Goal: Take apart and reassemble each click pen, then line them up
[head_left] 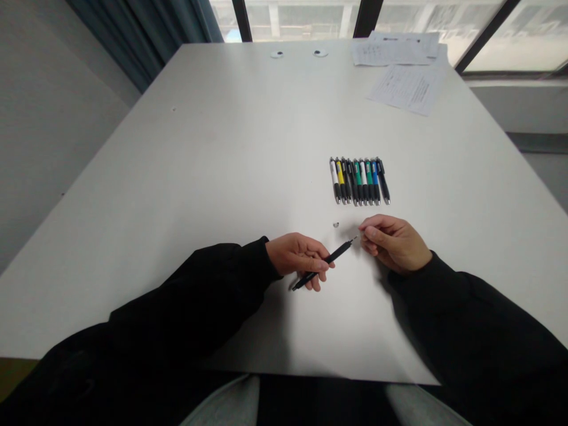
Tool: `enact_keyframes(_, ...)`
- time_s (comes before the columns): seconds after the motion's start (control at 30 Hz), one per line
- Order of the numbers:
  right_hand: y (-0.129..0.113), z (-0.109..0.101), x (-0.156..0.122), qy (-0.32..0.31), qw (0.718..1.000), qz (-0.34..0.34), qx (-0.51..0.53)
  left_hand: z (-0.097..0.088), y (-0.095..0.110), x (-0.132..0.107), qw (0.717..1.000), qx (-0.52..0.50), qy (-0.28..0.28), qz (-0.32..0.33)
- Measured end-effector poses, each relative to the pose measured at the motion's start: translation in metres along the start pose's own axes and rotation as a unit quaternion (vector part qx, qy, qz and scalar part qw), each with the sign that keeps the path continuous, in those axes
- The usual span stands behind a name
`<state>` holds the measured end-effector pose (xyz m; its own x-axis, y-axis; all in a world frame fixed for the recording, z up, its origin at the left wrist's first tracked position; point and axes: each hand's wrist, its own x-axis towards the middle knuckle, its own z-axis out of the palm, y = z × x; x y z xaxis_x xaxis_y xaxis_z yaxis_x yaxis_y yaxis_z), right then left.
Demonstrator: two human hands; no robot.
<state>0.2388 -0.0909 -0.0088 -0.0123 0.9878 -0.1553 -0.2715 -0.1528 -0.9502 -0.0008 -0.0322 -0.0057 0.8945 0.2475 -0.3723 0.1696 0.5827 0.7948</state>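
Observation:
My left hand (pixel 297 257) is shut around a black pen (pixel 328 260), which lies across its fingers with its narrow end pointing right. My right hand (pixel 393 242) is pinched, its fingertips just beside that narrow end. Anything between those fingertips is too small to make out. A tiny grey part (pixel 336 225) lies on the white table (pixel 222 148) just above the pen, touching neither hand. Several click pens with coloured barrels (pixel 359 180) lie side by side beyond my hands, tips towards me.
Loose printed papers (pixel 408 89) lie at the table's far right corner. Two round cable grommets (pixel 277 54) are set in the far edge. Beyond the table are a window (pixel 302 18) and a dark curtain (pixel 133 35). My sleeves rest on the near part.

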Motion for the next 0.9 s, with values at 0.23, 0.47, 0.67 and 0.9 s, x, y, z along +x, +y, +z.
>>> enact_keyframes(0.23, 0.009, -0.009, -0.002, -0.034, 0.997, -0.015, -0.065, 0.0, 0.0, 0.0, 1.0, 0.009, 0.002, -0.01)
enact_keyframes(0.47, 0.003, -0.005, -0.003, -0.039, 0.991, -0.025, -0.129, -0.001, -0.002, 0.001, 1.0, 0.011, -0.008, -0.013)
enact_keyframes(0.67, 0.002, -0.002, -0.004, -0.056, 0.987, -0.031, -0.145, -0.002, -0.004, 0.002, 1.0, 0.005, -0.011, 0.003)
enact_keyframes(0.9, -0.005, 0.003, -0.007, -0.116, 0.984, -0.031, -0.13, -0.002, -0.004, 0.001, 1.0, 0.004, -0.012, 0.011)
